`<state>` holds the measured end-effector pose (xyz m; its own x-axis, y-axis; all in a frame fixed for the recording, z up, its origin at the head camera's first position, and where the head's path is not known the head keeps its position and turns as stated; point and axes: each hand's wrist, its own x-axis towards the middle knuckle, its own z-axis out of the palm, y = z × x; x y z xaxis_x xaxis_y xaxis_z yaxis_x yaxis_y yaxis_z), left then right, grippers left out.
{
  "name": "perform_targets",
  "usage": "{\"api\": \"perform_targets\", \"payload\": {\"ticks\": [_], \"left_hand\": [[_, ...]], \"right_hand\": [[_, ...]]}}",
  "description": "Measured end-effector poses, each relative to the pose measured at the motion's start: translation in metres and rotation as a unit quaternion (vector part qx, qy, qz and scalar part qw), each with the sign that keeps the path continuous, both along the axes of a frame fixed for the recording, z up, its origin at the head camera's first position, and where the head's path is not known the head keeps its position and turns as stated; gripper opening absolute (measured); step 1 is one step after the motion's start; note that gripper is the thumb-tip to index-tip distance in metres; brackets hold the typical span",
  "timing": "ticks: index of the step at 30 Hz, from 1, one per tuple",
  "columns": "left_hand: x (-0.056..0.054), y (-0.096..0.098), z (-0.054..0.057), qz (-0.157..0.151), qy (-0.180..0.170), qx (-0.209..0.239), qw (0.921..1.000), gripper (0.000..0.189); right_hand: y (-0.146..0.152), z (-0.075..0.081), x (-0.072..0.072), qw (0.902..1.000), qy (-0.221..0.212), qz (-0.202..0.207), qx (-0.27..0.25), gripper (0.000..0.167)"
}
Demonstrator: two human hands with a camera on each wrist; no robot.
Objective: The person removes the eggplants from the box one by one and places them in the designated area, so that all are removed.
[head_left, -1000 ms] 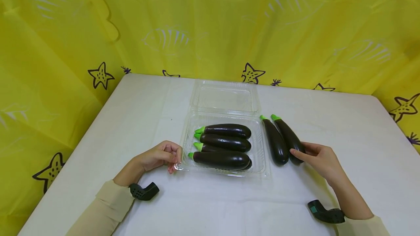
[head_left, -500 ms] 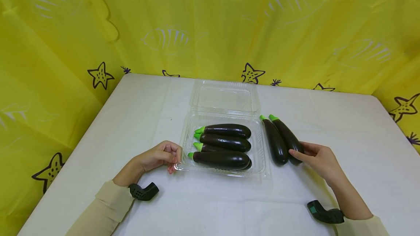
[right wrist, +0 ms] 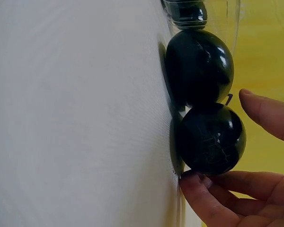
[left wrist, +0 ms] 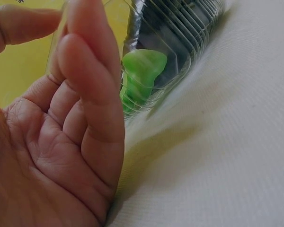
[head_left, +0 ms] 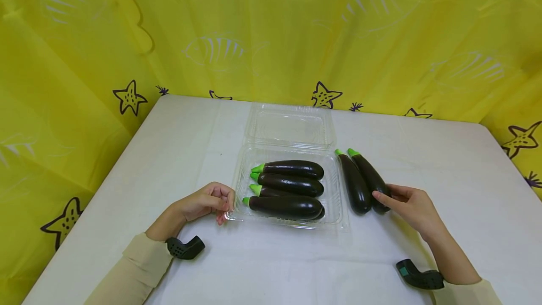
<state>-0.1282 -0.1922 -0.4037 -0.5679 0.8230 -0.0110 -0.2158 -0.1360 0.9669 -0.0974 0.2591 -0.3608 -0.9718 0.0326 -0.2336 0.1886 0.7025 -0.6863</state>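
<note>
Now, L hand (head_left: 211, 201) pinching near L corner of clear box (head_left: 334, 201), eggplants (head_left: 292, 183) inside, 2 more eggplants (head_left: 354, 185) on table (head_left: 449, 164) to R, R hand (head_left: 412, 206) touching R-most eggplant (head_left: 372, 175) w/ thumb spread from fingers

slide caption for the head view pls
Left hand grips an open clear container of eggplants; right hand touches the outer eggplant of two beside it.

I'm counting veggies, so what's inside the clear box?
Eggplants: four green stems show. A dark end peeks out under the front eggplant, but whether it's a fifth one is covered.
</note>
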Motion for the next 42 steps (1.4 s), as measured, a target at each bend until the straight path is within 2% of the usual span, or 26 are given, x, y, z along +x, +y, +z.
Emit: {"api": "perform_targets", "payload": {"ticks": [12,17,22,24,30,33,39,42], "left_hand": [[0.000,0.000,0.000,-0.005,0.002,0.014,0.9999,0.013],[0.000,-0.001,0.000,-0.010,0.004,0.022,0.9997,0.013],[-0.001,-0.001,0.000,-0.012,0.005,0.024,0.9996,0.013],[-0.001,-0.002,0.000,-0.011,0.005,0.022,0.9997,0.012],[-0.002,-0.001,0.000,-0.009,0.007,0.027,0.9996,0.014],[-0.002,0.000,0.000,-0.007,0.008,0.025,0.9996,0.016],[-0.002,0.000,-0.001,-0.011,0.007,0.028,0.9995,0.016],[-0.001,0.000,-0.001,-0.012,0.006,0.028,0.9995,0.017]], "right_hand": [[0.001,0.001,0.000,1.0000,0.003,0.004,0.004,0.076],[0.004,0.003,-0.001,0.9998,0.018,-0.006,-0.006,0.077],[0.006,0.007,-0.005,0.9981,0.055,-0.026,-0.012,0.075],[0.004,0.011,-0.007,0.9957,0.085,-0.026,-0.024,0.070],[-0.015,0.030,-0.005,0.9806,0.158,0.004,-0.116,0.056],[-0.024,0.037,-0.003,0.9790,0.156,0.012,-0.131,0.054],[-0.036,0.045,0.004,0.9861,0.126,0.036,-0.102,0.056],[-0.042,0.047,0.007,0.9861,0.118,0.051,-0.105,0.055]]}}
